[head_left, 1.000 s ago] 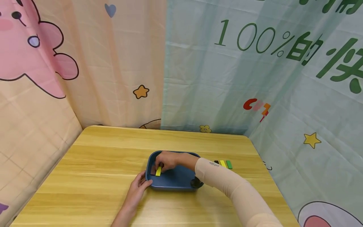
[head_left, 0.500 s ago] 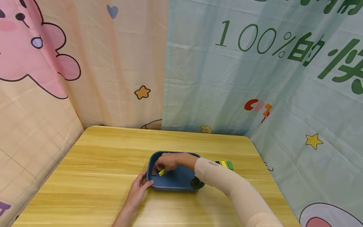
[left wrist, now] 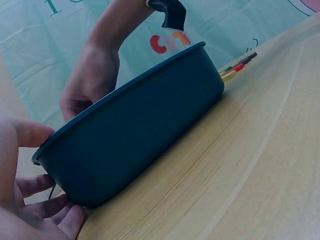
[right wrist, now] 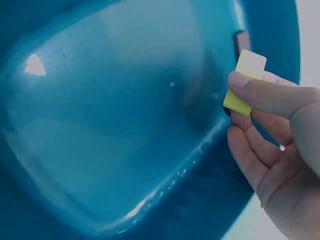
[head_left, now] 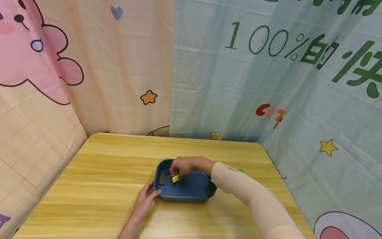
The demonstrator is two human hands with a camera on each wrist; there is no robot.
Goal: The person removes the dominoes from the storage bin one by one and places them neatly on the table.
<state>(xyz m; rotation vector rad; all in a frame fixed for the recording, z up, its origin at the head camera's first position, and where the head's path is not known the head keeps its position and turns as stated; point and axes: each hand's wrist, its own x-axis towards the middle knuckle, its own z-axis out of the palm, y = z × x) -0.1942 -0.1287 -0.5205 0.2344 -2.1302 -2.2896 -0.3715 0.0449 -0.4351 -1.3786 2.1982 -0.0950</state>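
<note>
A blue rectangular tub [head_left: 191, 186] with rounded corners sits on the table. My left hand [head_left: 145, 198] holds its near left corner; in the left wrist view the thumb lies on the rim and the fingers are against the outer wall. My right hand [head_left: 183, 165] is inside the tub's left half, pinching a small flat yellow block [right wrist: 251, 62] between thumb and fingers. A brown block [head_left: 162, 179] lies by the tub's left wall. Beside it, a darker block [head_left: 167, 172] is partly hidden behind my right hand.
Beyond the tub's right end, a green block [head_left: 240, 170] shows past the right sleeve [head_left: 247, 192]. In the left wrist view, red [left wrist: 240, 67], yellow [left wrist: 229, 76] and black [left wrist: 248, 57] blocks lie there too. Printed curtains [head_left: 215, 83] enclose the wooden table [head_left: 104, 172].
My right hand has moved right with the yellow block, away from the brown block at the left wall. The darker block has come into sight. My left hand keeps its place on the tub.
</note>
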